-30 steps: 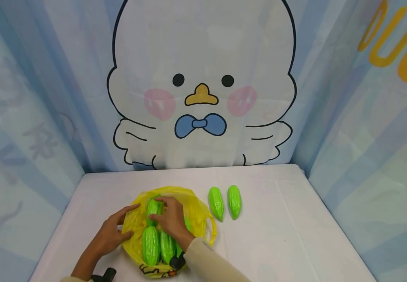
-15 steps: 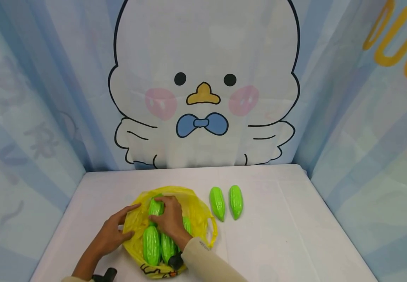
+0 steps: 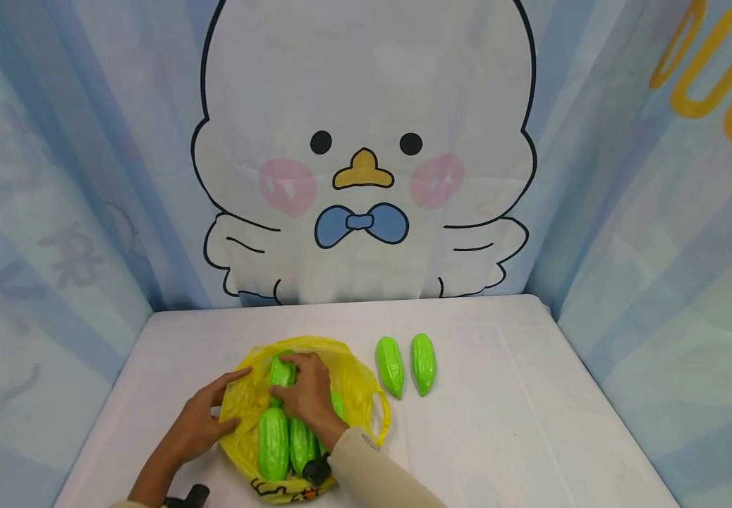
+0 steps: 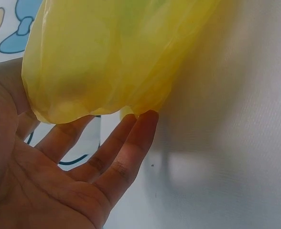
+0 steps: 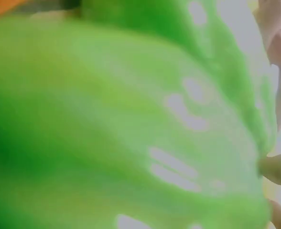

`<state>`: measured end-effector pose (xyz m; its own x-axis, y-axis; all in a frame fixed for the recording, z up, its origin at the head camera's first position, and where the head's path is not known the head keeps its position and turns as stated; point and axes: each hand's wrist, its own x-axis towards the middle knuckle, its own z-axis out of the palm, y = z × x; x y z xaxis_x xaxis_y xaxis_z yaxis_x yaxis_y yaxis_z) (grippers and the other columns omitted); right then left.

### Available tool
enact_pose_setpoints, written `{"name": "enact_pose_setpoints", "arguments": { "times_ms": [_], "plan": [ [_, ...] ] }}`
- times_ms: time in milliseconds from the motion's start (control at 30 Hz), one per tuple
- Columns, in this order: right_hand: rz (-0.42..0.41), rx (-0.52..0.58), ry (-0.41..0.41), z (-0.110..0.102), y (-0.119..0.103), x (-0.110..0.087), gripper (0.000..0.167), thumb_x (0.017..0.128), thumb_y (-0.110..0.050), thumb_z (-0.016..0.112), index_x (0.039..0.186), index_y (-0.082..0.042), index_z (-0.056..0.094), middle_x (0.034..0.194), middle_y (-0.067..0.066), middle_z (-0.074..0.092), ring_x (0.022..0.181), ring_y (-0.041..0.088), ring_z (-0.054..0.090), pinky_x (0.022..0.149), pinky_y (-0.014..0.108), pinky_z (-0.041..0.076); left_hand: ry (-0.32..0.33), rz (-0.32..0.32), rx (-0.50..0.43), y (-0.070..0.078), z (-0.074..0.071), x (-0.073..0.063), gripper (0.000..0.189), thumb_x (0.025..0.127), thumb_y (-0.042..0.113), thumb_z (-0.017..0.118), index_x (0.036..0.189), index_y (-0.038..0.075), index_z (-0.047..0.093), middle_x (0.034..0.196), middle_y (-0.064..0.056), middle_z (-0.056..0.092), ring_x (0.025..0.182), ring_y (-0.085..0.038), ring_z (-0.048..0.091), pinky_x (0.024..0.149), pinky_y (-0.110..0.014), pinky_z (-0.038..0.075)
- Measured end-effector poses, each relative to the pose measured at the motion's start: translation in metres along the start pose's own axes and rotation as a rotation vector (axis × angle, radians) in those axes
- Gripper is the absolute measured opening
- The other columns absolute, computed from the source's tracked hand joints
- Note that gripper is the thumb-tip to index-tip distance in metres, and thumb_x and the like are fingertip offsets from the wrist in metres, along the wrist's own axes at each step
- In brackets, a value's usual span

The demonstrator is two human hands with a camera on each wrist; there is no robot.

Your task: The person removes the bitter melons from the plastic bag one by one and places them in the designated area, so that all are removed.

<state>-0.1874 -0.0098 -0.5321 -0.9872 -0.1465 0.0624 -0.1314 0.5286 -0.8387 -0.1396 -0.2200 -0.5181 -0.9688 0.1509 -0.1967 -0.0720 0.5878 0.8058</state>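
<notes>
Right hand [image 3: 309, 395] pinches a ridged green gourd [image 3: 282, 372] between thumb and fingers, inside the mouth of a yellow bag [image 3: 360, 381]. Left hand [image 3: 191, 427], fingers extended, rests along the bag's left side, gripping nothing that shows. Tally: four gourds visible within the bag, pinched one included; more may hide under the right wrist. Work looks well along, partial: two loose gourds [image 3: 390, 367] lie on the white table [image 3: 499, 423], right of both hands, untouched.
</notes>
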Motion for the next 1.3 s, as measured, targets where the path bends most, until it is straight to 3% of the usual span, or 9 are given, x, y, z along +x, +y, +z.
{"name": "enact_pose_setpoints", "arguments": {
  "times_ms": [533, 933, 1300],
  "plan": [
    [0.027, 0.182, 0.001, -0.019, -0.010, -0.008, 0.050, 0.086, -0.018, 0.089, 0.134, -0.018, 0.075, 0.135, 0.005, 0.066, 0.126, 0.033, 0.067, 0.091, 0.035, 0.065, 0.006, -0.001, 0.025, 0.001, 0.000, -0.001, 0.085, 0.087, 0.000, 0.079, 0.162, 0.020, 0.044, 0.165, -0.028, 0.041, 0.128, -0.046, 0.064, 0.092, -0.050, 0.064],
    [0.043, 0.237, -0.014, -0.029, -0.012, -0.021, 0.050, 0.086, -0.016, 0.090, 0.133, -0.020, 0.075, 0.140, 0.006, 0.063, 0.129, 0.035, 0.066, 0.092, 0.037, 0.065, 0.007, 0.000, 0.037, 0.001, 0.000, -0.002, 0.085, 0.088, 0.001, 0.080, 0.162, 0.019, 0.044, 0.164, -0.030, 0.041, 0.127, -0.045, 0.064, 0.092, -0.052, 0.064],
    [0.033, 0.316, -0.024, -0.046, -0.018, -0.034, 0.052, 0.087, -0.016, 0.088, 0.136, -0.023, 0.073, 0.144, 0.005, 0.060, 0.132, 0.030, 0.062, 0.102, 0.040, 0.061, 0.004, -0.007, 0.043, -0.001, 0.001, -0.001, 0.085, 0.088, 0.002, 0.081, 0.162, 0.020, 0.043, 0.166, -0.028, 0.039, 0.127, -0.045, 0.064, 0.092, -0.051, 0.064]
  ]
}}
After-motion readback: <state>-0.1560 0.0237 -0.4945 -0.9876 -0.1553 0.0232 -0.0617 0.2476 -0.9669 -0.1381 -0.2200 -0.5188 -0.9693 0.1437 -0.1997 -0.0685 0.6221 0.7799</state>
